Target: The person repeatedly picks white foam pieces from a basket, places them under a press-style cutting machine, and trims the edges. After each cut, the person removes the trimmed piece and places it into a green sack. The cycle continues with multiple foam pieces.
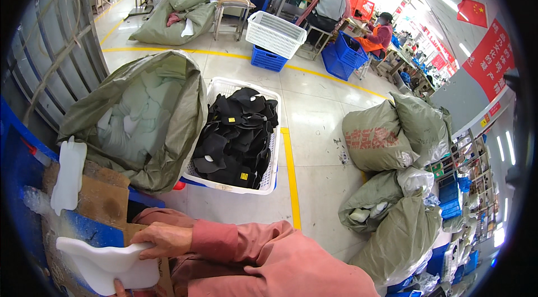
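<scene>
Grasping a curved white foam pad (115, 266) at its upper right corner with the right hand (165, 241), near the right edge of the bench (96, 231). Touching the pad low down with the left hand (120, 289); cannot tell whether gripping. Probably light, soft, springy, easily dented: better to take by the edges, without hard pinching.

White moulded piece (115, 266) in right grip (165, 241)
</scene>
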